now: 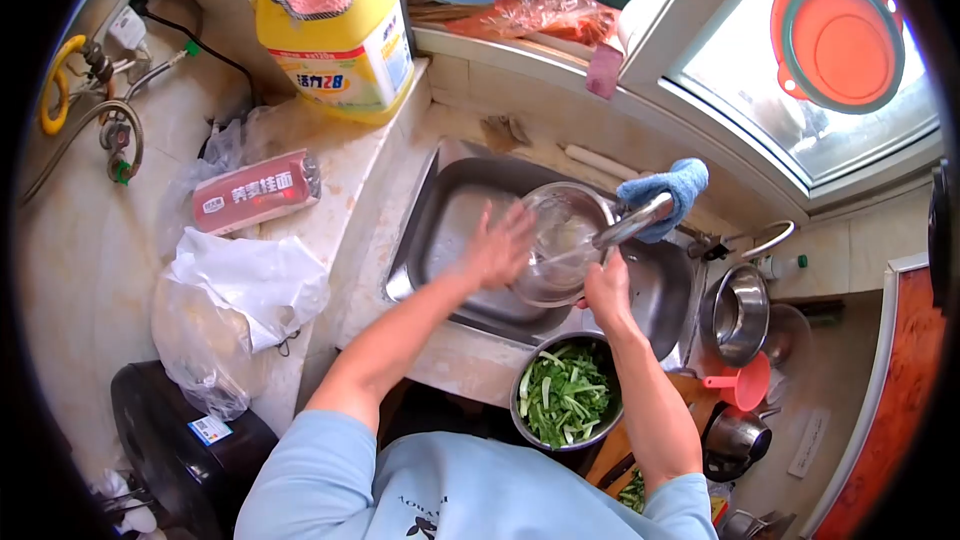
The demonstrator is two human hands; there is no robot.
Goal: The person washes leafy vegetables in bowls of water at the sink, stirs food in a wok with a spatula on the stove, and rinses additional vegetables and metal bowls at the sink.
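Over the steel sink point(440, 205) a clear, see-through bowl point(560, 275) sits under the faucet point(640, 220). My right hand point(608, 290) is closed on the bowl's near right rim. Slightly blurred, my left hand point(500, 248) has its fingers spread at the bowl's left side; whether it touches the wall I cannot tell. A thin stream seems to run from the faucet into the bowl. Just below the sink's front edge is a metal bowl of chopped green leafy vegetables point(565, 395), close to my right forearm.
A blue cloth point(675, 195) drapes over the faucet. To the left are a yellow detergent jug point(335, 40), a red noodle pack point(257, 192) and a white plastic bag point(250, 285). On the right are a steel bowl point(740, 315), a red funnel point(745, 382) and a cutting board point(610, 455).
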